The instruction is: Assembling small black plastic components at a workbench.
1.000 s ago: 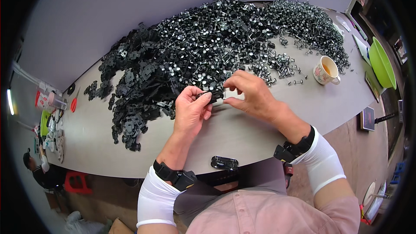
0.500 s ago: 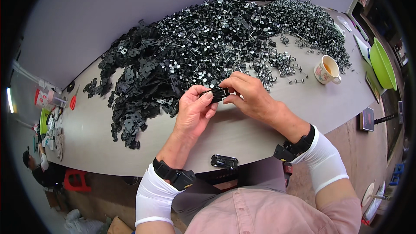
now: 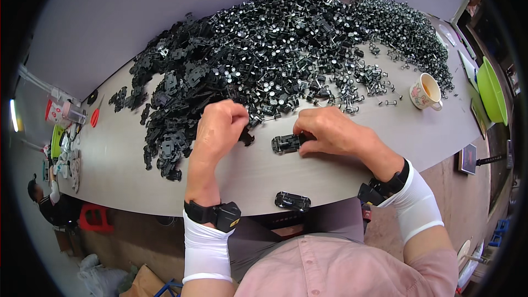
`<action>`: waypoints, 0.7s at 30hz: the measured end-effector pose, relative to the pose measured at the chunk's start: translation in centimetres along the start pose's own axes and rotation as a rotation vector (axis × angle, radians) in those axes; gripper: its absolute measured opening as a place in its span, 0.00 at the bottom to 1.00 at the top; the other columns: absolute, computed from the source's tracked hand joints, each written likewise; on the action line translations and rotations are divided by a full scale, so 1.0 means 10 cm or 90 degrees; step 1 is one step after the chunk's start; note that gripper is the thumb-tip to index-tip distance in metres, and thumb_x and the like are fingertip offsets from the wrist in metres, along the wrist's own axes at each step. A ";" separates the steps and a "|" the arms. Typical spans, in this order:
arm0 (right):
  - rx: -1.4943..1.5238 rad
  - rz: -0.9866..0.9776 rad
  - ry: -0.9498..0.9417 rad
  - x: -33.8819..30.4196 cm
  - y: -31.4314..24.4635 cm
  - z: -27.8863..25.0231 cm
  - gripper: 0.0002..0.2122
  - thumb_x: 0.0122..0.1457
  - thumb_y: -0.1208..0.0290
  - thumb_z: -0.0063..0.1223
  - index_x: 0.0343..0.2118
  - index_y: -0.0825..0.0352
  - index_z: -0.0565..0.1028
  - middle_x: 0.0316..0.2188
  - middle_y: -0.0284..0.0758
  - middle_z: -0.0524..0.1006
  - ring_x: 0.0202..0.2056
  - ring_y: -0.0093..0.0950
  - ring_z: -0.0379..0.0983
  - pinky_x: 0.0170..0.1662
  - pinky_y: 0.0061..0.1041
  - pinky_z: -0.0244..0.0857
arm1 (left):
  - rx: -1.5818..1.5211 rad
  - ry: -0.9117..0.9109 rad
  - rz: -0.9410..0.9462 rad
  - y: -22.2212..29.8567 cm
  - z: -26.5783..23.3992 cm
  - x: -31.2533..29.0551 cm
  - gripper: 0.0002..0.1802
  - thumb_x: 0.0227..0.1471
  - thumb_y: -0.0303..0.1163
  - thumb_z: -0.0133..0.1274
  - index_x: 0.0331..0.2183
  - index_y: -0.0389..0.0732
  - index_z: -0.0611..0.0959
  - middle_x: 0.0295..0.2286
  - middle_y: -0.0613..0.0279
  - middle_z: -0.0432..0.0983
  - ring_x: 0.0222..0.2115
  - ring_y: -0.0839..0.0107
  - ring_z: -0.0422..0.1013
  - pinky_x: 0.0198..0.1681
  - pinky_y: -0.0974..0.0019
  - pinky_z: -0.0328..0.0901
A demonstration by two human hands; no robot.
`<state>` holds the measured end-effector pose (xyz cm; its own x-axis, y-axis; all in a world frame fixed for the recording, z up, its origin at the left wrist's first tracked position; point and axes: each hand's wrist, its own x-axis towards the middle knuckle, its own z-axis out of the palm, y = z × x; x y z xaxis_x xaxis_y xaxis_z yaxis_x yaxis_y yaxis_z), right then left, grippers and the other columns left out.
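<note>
My right hand pinches one end of a small black toy car chassis, low over the table in front of the pile. My left hand is at the pile's near edge, its fingers curled downward. A black plastic part shows at its fingertips, which are partly hidden behind the hand. Close to the table's front edge lies another black toy car piece, apart from both hands.
Black plastic chassis parts heap at left, merging into metal axles with small wheels at right. A patterned cup with an orange-brown drink, a green basin and red scissors are farther out. Another person sits at far left.
My hands have parted. The left moved left to the pile's edge, letting go of the chassis. The right keeps hold of it, now lower and slightly to the right.
</note>
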<state>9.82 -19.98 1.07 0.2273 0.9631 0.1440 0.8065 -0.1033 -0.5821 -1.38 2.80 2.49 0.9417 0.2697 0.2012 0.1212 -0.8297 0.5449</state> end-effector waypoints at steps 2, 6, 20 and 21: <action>0.043 -0.043 -0.038 -0.01 -0.05 0.00 0.17 0.42 0.68 0.67 0.35 0.68 0.76 0.24 0.37 0.74 0.27 0.36 0.72 0.29 0.32 0.65 | 0.079 -0.090 -0.040 0.08 -0.09 -0.05 0.05 0.40 0.26 0.58 0.27 0.40 0.83 0.22 0.59 0.73 0.24 0.60 0.72 0.28 0.60 0.66; 0.159 -0.061 -0.225 -0.02 -0.15 0.02 0.19 0.45 0.70 0.65 0.41 0.68 0.77 0.26 0.39 0.77 0.25 0.35 0.73 0.29 0.29 0.65 | 0.050 0.012 0.075 0.09 -0.06 -0.07 0.06 0.36 0.19 0.57 0.25 0.35 0.83 0.17 0.60 0.69 0.16 0.70 0.65 0.21 0.67 0.59; 0.166 0.029 0.192 0.09 0.15 0.09 0.05 0.50 0.78 0.58 0.31 0.70 0.79 0.26 0.39 0.77 0.28 0.32 0.75 0.32 0.27 0.68 | 0.106 -0.092 0.146 -0.06 -0.03 -0.11 0.10 0.32 0.16 0.57 0.24 0.35 0.76 0.27 0.58 0.66 0.34 0.59 0.64 0.36 0.62 0.61; 0.168 0.055 0.209 0.10 0.14 0.08 0.05 0.50 0.78 0.58 0.30 0.70 0.79 0.25 0.39 0.76 0.28 0.32 0.74 0.32 0.28 0.68 | 0.088 -0.090 0.167 -0.06 -0.03 -0.10 0.10 0.32 0.16 0.57 0.24 0.34 0.76 0.27 0.58 0.66 0.34 0.59 0.63 0.37 0.63 0.61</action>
<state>10.73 -18.97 -0.25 0.4848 0.8186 0.3080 0.6190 -0.0724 -0.7820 -2.52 3.18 2.23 0.9796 -0.0246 0.1996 -0.0988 -0.9232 0.3713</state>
